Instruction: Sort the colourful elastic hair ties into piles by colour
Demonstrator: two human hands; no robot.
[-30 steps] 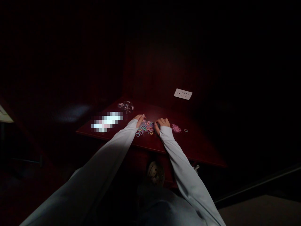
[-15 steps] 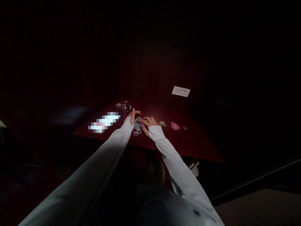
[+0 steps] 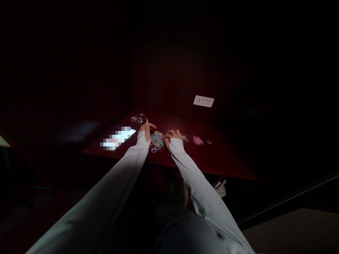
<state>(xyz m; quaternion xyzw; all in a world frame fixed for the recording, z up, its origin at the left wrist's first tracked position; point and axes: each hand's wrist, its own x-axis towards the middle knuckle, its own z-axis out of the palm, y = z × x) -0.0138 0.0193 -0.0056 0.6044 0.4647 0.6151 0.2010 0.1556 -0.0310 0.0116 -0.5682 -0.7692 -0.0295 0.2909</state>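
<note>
A loose pile of small coloured hair ties (image 3: 157,140) lies on the dark red table, with a few pale blue rings at its near edge. My left hand (image 3: 146,130) is at the pile's left side, fingers stretched out to the right and thumb raised, holding nothing that I can see. At the right side of the pile is my right hand (image 3: 172,137), its fingers bent down and drawn together; whatever is under the fingertips is hidden. Just beyond it sits a small yellow-green heap (image 3: 184,138), partly covered by the hand. Farther right are a pink heap (image 3: 198,140) and one single ring (image 3: 209,142).
A lit phone (image 3: 119,138), its screen blurred out, lies on the left of the table (image 3: 212,162). Behind my left hand stands a clear round container (image 3: 141,117). A white socket plate (image 3: 203,101) is on the wall. The surroundings are very dark.
My hands have moved apart: the left slightly to the left, the right off the pile to its right side. More of the coloured pile shows between them.
</note>
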